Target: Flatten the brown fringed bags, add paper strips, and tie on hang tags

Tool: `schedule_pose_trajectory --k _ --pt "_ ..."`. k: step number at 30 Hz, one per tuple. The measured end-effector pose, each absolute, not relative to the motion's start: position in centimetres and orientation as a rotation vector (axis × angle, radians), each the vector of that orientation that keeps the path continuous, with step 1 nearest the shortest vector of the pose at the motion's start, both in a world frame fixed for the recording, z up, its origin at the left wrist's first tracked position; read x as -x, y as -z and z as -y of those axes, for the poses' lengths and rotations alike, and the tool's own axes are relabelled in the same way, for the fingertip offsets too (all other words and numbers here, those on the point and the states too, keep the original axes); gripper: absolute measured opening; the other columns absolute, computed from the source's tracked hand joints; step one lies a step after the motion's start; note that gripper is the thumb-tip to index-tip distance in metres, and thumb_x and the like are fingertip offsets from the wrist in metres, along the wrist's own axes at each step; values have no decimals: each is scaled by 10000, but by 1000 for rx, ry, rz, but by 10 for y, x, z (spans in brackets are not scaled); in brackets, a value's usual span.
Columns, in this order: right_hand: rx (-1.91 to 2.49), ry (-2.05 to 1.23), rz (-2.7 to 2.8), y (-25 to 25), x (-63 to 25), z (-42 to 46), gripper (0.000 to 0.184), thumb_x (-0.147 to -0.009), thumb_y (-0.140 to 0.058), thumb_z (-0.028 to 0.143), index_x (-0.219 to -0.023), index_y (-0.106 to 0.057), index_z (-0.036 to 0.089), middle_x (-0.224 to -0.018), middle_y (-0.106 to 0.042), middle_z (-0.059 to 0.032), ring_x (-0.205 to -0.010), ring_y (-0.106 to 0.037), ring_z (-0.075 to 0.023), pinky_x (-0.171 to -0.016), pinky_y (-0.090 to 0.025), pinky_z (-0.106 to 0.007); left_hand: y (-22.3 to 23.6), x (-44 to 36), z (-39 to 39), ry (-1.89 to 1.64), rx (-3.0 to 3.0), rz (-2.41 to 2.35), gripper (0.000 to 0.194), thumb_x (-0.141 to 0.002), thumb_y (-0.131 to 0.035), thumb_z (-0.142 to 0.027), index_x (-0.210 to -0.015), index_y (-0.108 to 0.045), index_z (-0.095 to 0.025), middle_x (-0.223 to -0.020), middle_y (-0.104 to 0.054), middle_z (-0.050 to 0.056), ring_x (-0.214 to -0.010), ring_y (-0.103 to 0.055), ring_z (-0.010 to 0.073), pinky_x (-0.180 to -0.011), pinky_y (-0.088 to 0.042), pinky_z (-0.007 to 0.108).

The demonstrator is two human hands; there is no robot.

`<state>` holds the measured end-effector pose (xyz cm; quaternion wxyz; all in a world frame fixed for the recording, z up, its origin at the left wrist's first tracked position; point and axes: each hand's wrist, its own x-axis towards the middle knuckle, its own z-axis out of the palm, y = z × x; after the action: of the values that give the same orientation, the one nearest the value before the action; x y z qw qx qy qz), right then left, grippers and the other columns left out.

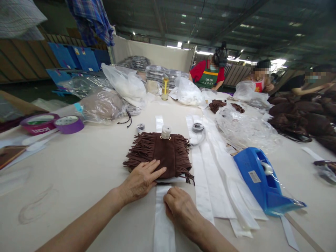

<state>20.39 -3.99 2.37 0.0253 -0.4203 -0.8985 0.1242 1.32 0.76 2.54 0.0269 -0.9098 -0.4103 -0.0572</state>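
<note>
A dark brown fringed bag [165, 154] lies on the table, with fringe along both sides and a white-wrapped piece [166, 132] at its top. My left hand [143, 179] rests on the bag's lower left part, fingers stretched out. Beneath the bag runs a long white strip [164, 231], showing above and below it. My right hand [181, 206] has its fingers curled in a pinch at this strip, just below the bag's lower edge; its fingertips are partly hidden. Wrapped grey coils [197, 127] lie beside the bag's top.
Several white strips [217, 182] lie to the right, beside a blue tape dispenser [258, 180]. Purple tape rolls [69, 124] sit at left. Plastic-wrapped goods [105, 105], a yellow bottle [165, 89] and brown bags [301, 112] stand farther back. Co-workers [208, 75] are across the table.
</note>
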Motion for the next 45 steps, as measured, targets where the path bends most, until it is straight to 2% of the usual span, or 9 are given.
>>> schedule_pose_trajectory --k 6,12,19,23,27,33,37,42,45 --pt "1345 -573 2825 -36 -200 31 214 -721 -467 7 -835 -633 80 -839 -628 -126 -774 -563 -197 -641 -372 -263 -27 -14 -7 162 2816 1267 569 -767 -599 -159 -1295 -394 -216 -1336 -439 159 -1226 -417 267 -930 -384 391" --pt "1341 -732 2774 -36 -204 20 180 -667 -486 32 -756 -627 102 -776 -626 -90 -692 -547 -164 -591 -344 -238 -27 -14 -6 223 2818 1266 529 -792 -569 -162 -1291 -404 -215 -1334 -442 155 -1227 -416 265 -937 -386 398" --pt "1344 -840 2628 -32 -206 16 194 -686 -461 31 -749 -613 133 -684 -599 -29 -604 -506 -121 -558 -327 -210 -32 -12 -3 224 2831 1244 510 -816 -520 -173 -1306 -384 -203 -1347 -420 167 -1236 -401 280 -945 -380 414" --pt "1373 -859 2531 -27 -206 16 182 -685 -452 25 -725 -594 131 -640 -570 -18 -573 -488 -119 -537 -318 -212 -36 -12 -1 243 2865 1212 492 -853 -495 -328 -1305 -387 -167 -1337 -417 202 -1246 -380 309 -955 -366 444" --pt "1369 -869 2451 -20 -206 17 155 -705 -453 40 -706 -572 138 -640 -568 -19 -583 -505 -126 -542 -330 -217 -31 -15 2 267 2851 1240 631 -800 -537 -506 -1302 -393 -152 -1335 -409 224 -1246 -372 336 -954 -362 474" --pt "1378 -825 2355 -10 -204 23 153 -721 -435 41 -727 -544 149 -698 -574 -41 -649 -532 -148 -602 -372 -243 -19 -21 5 304 2761 1307 656 -734 -665 -390 -1296 -406 -173 -1348 -400 209 -1258 -353 335 -977 -339 477" --pt "1222 -877 2279 -11 -214 31 133 -716 -446 67 -765 -521 165 -731 -538 -30 -666 -513 -147 -622 -395 -254 -17 -21 4 333 2757 1298 646 -738 -655 -412 -1288 -416 -172 -1340 -412 208 -1255 -357 335 -977 -339 474" --pt "983 -1088 2209 -18 -227 45 430 -606 -468 10 -991 -529 193 -962 -509 -55 -872 -513 -165 -752 -436 -274 -15 -19 5 357 2758 1307 660 -740 -647 -436 -1297 -402 -179 -1352 -399 202 -1263 -347 327 -988 -325 467" --pt "936 -1035 2215 -12 -226 50 487 -590 -501 -9 -1026 -547 204 -1004 -482 -61 -958 -496 -179 -842 -425 -295 -14 -19 5 362 2756 1300 648 -754 -634 -429 -1301 -395 -178 -1355 -396 201 -1270 -336 324 -996 -312 467"
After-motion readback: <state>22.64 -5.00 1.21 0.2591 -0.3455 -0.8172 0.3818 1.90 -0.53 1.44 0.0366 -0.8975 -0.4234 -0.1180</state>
